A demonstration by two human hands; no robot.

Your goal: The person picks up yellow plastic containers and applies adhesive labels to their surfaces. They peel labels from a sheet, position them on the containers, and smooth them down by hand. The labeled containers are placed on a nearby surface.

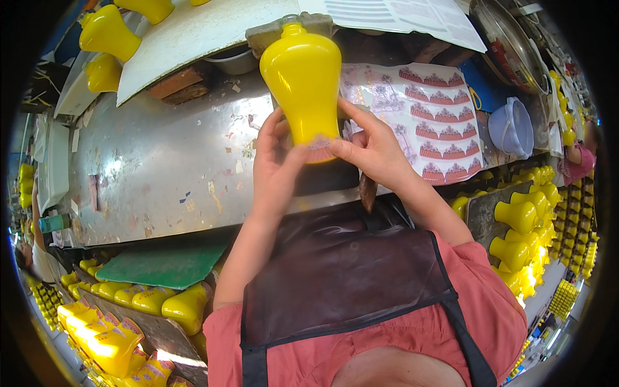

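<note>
Head view: my left hand (274, 161) and right hand (377, 145), half-curled, grip the yellow vase (301, 71) over the table (142, 161), thumbs at the pink decal (320, 149) — I'd smooth it gently outward.

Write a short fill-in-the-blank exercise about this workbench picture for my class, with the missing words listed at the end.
1. The left hand and right hand hold a vase coloured ____.
2. The decal sheet lies to the ____ of that vase.
3. The vase's neck points ____ the dark apron.
4. The flat board at the lower left is ____.

Missing words: yellow; right; away from; green.
</note>
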